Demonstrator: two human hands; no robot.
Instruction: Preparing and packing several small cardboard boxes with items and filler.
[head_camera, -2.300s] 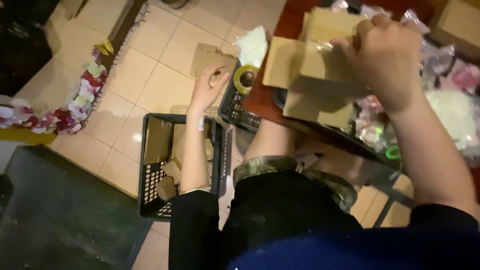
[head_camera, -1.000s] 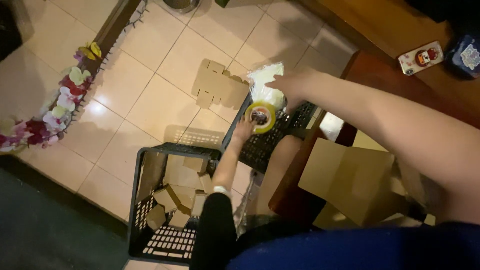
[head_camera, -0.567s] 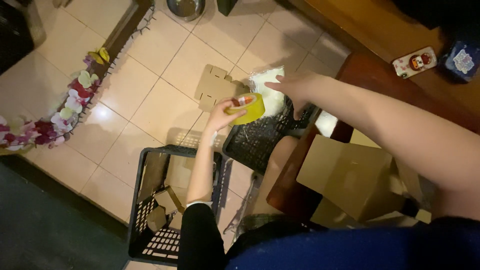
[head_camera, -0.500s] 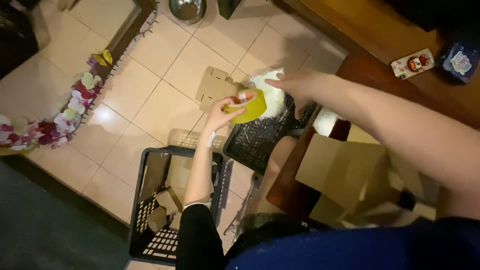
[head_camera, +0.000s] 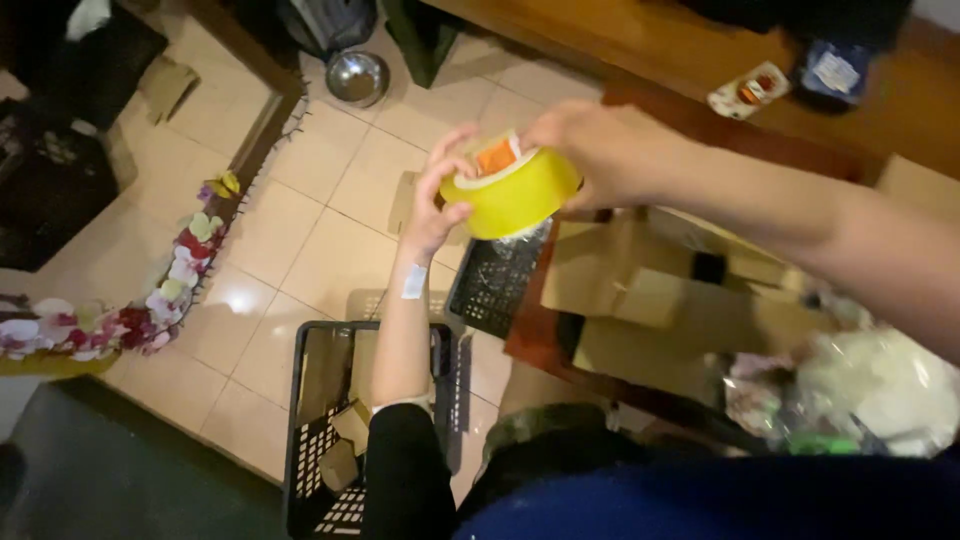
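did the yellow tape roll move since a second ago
Yes. The yellow tape roll was down by the black crate; now both the left hand and right hand hold it raised above it.

Left arm: black sleeve pushed up, white plaster near wrist. Right arm bare. Dark blue top.

crate (head_camera: 320, 420): cut off at bottom edge | bagged items (head_camera: 860, 390) (lower right): blurred, kind untellable

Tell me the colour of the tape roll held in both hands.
Bright yellow tape roll, with an orange patch at its core; the head view shows it.
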